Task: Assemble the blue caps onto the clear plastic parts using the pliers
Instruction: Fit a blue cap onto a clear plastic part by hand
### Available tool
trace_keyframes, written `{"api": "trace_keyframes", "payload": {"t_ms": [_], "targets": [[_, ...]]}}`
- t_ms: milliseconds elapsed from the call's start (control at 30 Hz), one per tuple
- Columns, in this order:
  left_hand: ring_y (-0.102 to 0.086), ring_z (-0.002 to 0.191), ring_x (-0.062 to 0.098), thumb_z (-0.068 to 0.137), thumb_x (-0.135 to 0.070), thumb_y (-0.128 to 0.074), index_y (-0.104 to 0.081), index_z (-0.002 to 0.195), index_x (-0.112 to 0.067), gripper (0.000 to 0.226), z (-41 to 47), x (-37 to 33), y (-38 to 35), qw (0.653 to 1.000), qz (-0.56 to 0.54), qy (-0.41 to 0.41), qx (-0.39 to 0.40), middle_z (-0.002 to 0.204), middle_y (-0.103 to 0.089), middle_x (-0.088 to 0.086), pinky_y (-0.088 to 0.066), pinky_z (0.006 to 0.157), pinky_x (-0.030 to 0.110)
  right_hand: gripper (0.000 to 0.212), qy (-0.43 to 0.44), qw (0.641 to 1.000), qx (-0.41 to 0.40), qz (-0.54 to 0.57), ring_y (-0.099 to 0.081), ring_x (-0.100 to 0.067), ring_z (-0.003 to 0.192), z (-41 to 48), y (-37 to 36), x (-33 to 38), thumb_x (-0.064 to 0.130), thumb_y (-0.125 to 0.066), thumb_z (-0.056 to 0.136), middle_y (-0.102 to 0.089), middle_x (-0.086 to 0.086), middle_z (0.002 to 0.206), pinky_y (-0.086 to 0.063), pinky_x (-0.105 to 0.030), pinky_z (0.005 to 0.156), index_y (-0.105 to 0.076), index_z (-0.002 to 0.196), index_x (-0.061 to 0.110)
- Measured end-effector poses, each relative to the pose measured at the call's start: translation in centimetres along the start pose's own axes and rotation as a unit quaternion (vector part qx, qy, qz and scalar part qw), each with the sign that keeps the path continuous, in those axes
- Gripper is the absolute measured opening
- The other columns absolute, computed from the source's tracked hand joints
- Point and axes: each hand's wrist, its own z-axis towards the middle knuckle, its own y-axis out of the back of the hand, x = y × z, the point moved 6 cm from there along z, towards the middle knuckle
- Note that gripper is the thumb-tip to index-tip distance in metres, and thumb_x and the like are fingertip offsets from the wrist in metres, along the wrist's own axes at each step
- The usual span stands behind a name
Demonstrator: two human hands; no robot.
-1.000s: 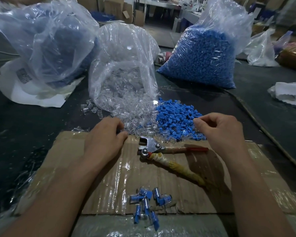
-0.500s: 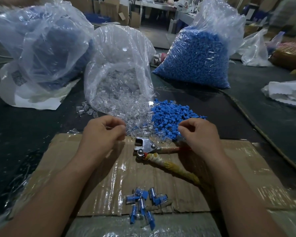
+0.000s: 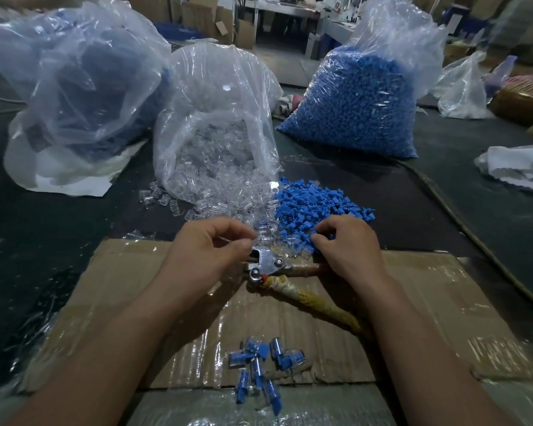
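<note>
The head camera is showing a flat sheet of corrugated cardboard (image 3: pixel 136 287), glossy under clear film, lying on the dark worktop (image 3: pixel 43 226). The pliers (image 3: pixel 270 265) are lying at the cardboard's far edge, about midway along it. Their bare metal head is pointing left and their long axis is running left to right. One reddish handle is going right under the right hand (image 3: pixel 348 244). The other handle, wrapped in yellowish tape, is splaying toward the near right corner.

The left hand (image 3: pixel 210 250) is sitting at the pliers' head with its fingers curled and thumb tip meeting forefinger; I cannot tell whether anything is between them. The right hand is curling its fingertips into the near side of the caps (image 3: pixel 314 204), a loose heap of small matte blue blocks just past the far edge. I cannot tell whether it has one pinched.

Beside that heap, to its left, glassy tubular clear parts (image 3: pixel 228 207) are spilling from a crinkled bag (image 3: pixel 216 118). Near the cardboard's near edge, capped pieces (image 3: pixel 259 361) are lying scattered, pointing every way.
</note>
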Motion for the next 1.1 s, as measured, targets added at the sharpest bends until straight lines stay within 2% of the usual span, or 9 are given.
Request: {"api": "trace_keyframes", "payload": {"t_ms": [67,233,367,500,600,700,833,1000,1100], "targets": [[-0.058,0.045,0.004,0.08,-0.001,-0.065,-0.069,0.068,-0.023,0.026,0.0,0.0,0.0,1.0,-0.024,0.008,-0.005,0.062,-0.068,0.001,-0.042,0.04,0.012,0.01,0.006,0.999,-0.013,0.036,-0.054,-0.013,0.093,-0.1,0.3,0.0,0.029,-0.061,0.087,-0.061,0.009,0.09,-0.044,-0.039,0.09,-0.065,0.093,0.023],[-0.058,0.054,-0.001,0.077,-0.003,-0.068,-0.069,0.065,-0.026,0.026,0.1,-0.4,0.5,0.999,-0.008,-0.019,-0.031,0.061,-0.067,-0.008,-0.045,0.052,0.008,0.01,-0.002,0.982,-0.084,0.166,-0.054,-0.001,0.069,-0.8,2.3,-0.3,0.025,-0.064,0.085,-0.053,0.019,0.072,-0.04,-0.018,0.064,-0.055,0.082,0.028],[-0.062,0.05,0.011,0.077,0.002,-0.064,-0.064,0.07,-0.012,0.016,0.0,0.0,0.0,0.995,-0.101,0.021,-0.002,0.055,-0.064,0.003,-0.05,0.049,0.018,0.018,0.027,0.954,-0.062,0.291,-0.058,0.007,0.065,-1.9,3.1,1.1,0.022,-0.07,0.08,-0.062,0.016,0.068,-0.044,-0.006,0.058,-0.061,0.073,0.035],[-0.064,0.055,0.012,0.079,0.001,-0.061,-0.068,0.081,-0.017,0.019,-0.3,-0.2,-0.4,0.992,-0.12,0.028,0.02,0.06,-0.067,0.002,-0.051,0.052,0.019,0.03,0.072,0.939,-0.017,0.337,-0.06,0.01,0.08,-3.1,3.0,3.2,0.013,-0.067,0.081,-0.063,0.023,0.08,-0.046,-0.006,0.07,-0.061,0.083,0.042],[-0.064,0.055,0.013,0.08,0.003,-0.06,-0.071,0.071,-0.02,0.027,-0.3,-0.2,-0.3,0.992,-0.124,0.03,0.014,0.06,-0.067,0.005,-0.051,0.051,0.019,0.035,0.105,0.934,0.006,0.34,-0.059,0.009,0.08,-4.0,2.7,4.8,0.007,-0.066,0.081,-0.061,0.023,0.078,-0.046,-0.006,0.07,-0.059,0.084,0.042],[-0.064,0.053,0.016,0.079,0.003,-0.062,-0.071,0.066,-0.019,0.027,-0.3,0.0,-0.5,0.989,-0.143,0.04,0.004,0.058,-0.066,0.008,-0.049,0.049,0.02,0.03,0.14,0.927,0.015,0.348,-0.06,0.003,0.073,-4.8,2.6,6.1,0.006,-0.068,0.079,-0.061,0.014,0.074,-0.047,-0.009,0.065,-0.059,0.08,0.035],[-0.067,0.056,0.016,0.068,-0.009,-0.068,-0.071,0.069,-0.019,0.011,-0.5,-0.4,-0.6,0.99,-0.136,0.028,0.01,0.065,-0.069,0.01,-0.051,0.05,0.018,0.033,0.199,0.921,0.019,0.334,-0.06,0.001,0.07,-5.6,2.5,7.6,0.003,-0.069,0.078,-0.06,0.016,0.071,-0.047,-0.009,0.064,-0.058,0.076,0.033],[-0.066,0.056,0.012,0.074,0.009,-0.066,-0.069,0.073,-0.02,0.029,-0.6,-0.8,-0.6,0.995,-0.099,-0.002,0.007,0.065,-0.07,0.005,-0.051,0.053,0.016,0.013,0.21,0.927,0.013,0.31,-0.06,0.003,0.07,-5.5,2.2,7.7,0.002,-0.069,0.077,-0.059,0.02,0.07,-0.047,-0.009,0.066,-0.068,0.084,0.013],[-0.065,0.055,0.009,0.073,0.011,-0.066,-0.069,0.073,-0.019,0.031,-0.7,-1.1,-0.8,0.996,-0.088,-0.013,0.013,0.063,-0.069,0.003,-0.05,0.053,0.015,0.012,0.219,0.934,0.009,0.281,-0.061,-0.001,0.073,-5.5,2.3,7.7,0.005,-0.07,0.077,-0.061,0.016,0.073,-0.05,-0.013,0.067,-0.069,0.087,0.012]]}}
